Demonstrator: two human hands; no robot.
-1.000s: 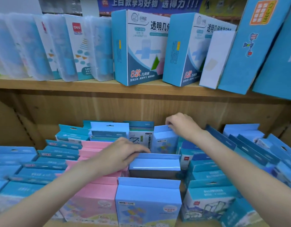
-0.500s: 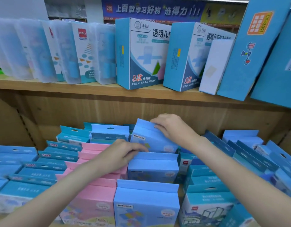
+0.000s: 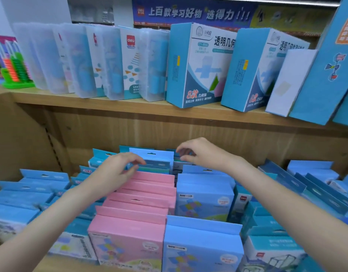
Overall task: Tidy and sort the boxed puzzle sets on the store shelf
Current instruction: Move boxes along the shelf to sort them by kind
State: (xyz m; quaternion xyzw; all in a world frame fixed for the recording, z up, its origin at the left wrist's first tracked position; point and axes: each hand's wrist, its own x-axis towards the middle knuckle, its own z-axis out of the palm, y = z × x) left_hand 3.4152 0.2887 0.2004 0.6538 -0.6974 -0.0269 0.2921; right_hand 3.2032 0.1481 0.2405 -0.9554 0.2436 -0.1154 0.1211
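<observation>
Both hands hover over the back of the lower shelf point(image 3: 169, 132) with nothing held. The left hand point(image 3: 118, 169) has its fingers point(image 3: 139, 160) loosely curled and apart, just above the rearmost of the pink boxes point(image 3: 143, 195); the right hand point(image 3: 198, 152) has its fingers point(image 3: 182, 150) bent and apart, empty, over the light blue box with a hang tab point(image 3: 151, 157). The puzzle sets stand in files running from below the fingers toward the viewer — the pink file under the left hand, the blue boxes point(image 3: 204, 201) beside it under the right forearm, and teal boxes point(image 3: 275, 250) further to the right. Whether either set of fingertips touches a box top cannot be told with confidence; motion blur softens the edges there. Risks noted: the boxes stand on edge and lean on one another, so lifting or pushing one at the back would likely let its neighbours tip forward in a row. The hang tabs are thin card — a pull by the tab alone could crease or tear it. The files sit touching side by side, so a box drawn out at an angle may drag the adjacent colour with it and undo the sort. On the upper shelf point(image 3: 90, 99), directly above the fingers, the tall geometry boxes point(image 3: 200, 63) lean sideways; a raised hand could knock them.
</observation>
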